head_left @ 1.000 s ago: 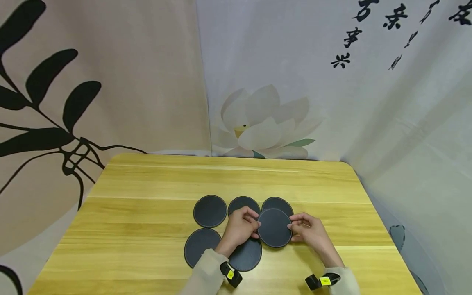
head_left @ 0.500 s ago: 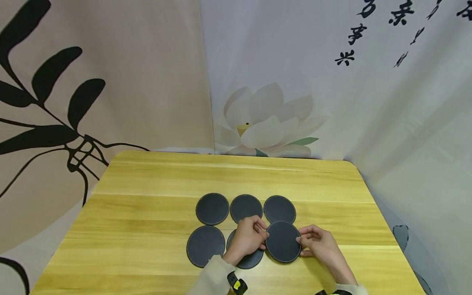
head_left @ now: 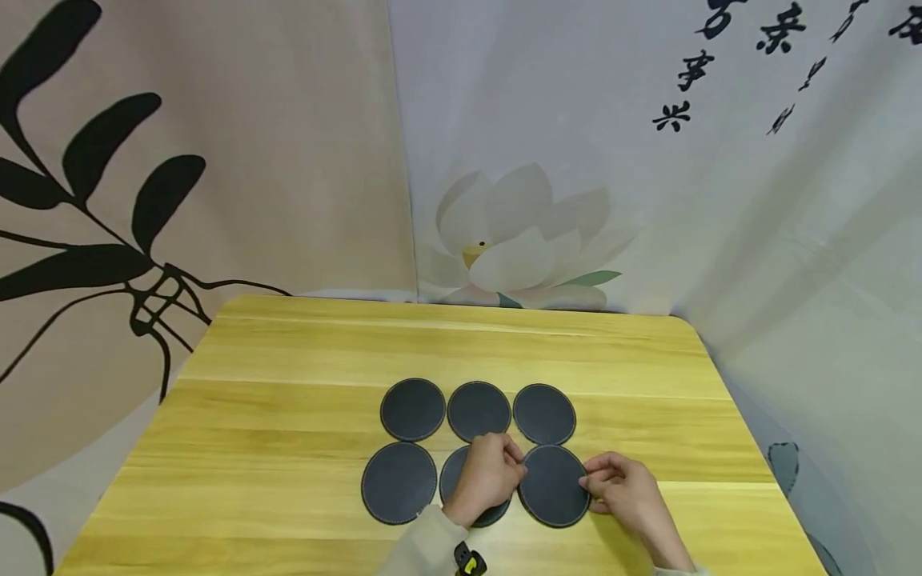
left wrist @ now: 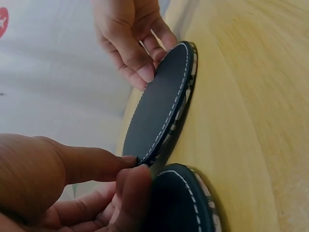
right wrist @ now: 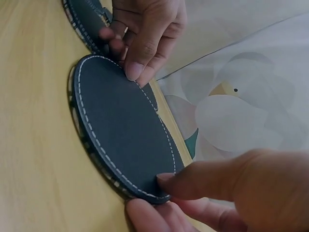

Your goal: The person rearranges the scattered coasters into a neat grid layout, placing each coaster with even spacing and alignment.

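A round black coaster with white stitching lies at the front right of the group, low over the table or on it. My left hand pinches its left edge, thumb on top. At the right edge, my right hand grips it between thumb and fingers, as the right wrist view also shows. That view has the coaster slightly raised on its near side, with a patterned rim underneath. Below my left hand, a front middle coaster is partly hidden by the hand and wrist.
Behind stand three like coasters in a row: left, middle and right. Another coaster lies at the front left. All are on a wooden table, with a printed curtain behind its far edge.
Both hands have brought the held coaster toward the front and slightly right, and lowered it. It no longer overlaps the back right coaster much; the back row now shows fully.
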A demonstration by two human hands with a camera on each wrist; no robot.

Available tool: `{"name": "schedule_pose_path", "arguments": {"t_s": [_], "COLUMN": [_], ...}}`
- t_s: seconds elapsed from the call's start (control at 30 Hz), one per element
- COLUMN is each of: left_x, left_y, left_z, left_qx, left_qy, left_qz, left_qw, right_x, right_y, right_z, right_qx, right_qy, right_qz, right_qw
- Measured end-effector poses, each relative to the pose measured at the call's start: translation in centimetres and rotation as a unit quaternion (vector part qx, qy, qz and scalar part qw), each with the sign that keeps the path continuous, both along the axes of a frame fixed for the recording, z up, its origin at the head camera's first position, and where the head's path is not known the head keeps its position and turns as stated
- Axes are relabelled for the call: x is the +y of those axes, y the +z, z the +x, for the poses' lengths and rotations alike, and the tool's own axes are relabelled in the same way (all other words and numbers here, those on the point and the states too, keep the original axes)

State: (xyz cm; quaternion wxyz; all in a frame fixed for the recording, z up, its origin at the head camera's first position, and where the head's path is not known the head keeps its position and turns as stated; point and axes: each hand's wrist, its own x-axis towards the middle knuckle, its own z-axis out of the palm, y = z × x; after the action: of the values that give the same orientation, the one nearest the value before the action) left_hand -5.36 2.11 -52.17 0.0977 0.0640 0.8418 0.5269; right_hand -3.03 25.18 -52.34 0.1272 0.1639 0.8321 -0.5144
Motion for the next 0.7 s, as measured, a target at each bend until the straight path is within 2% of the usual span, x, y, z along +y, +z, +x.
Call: {"name": "schedule_pose_path", "arguments": {"t_s": [0.23, 0.43, 0.57, 0.7], "left_x": [0.1, 0.3, 0.4, 0.2], "left_y": [-0.1, -0.1, -0.2, -0.3], "left_z": [-0.2, -0.2, -0.3, -0.3], "left_qx": [0.019, 0.04, 0.055, 0.048], "left_qy": [-0.003, -0.005, -0.005, -0.011], "left_qz": [-0.051, -0.072, -0.081, -0.066], "left_qw": [0.9985, 0.9966, 0.9952, 0.9966], "right_x": [-0.3, -0.4, -0.5, -0.3], "right_y": [0.2, 0.6, 0.8, 1.1], "right_z": [0.1, 0.1, 0.0, -0.1], "right_qx": [0.011, 0.012, 0.013, 0.006], "right_qy": [0.011, 0.019, 0.026, 0.046], "right_qz": [0.037, 0.056, 0.06, 0.067], "right_qw": [0.999, 0.998, 0.998, 0.997]}}
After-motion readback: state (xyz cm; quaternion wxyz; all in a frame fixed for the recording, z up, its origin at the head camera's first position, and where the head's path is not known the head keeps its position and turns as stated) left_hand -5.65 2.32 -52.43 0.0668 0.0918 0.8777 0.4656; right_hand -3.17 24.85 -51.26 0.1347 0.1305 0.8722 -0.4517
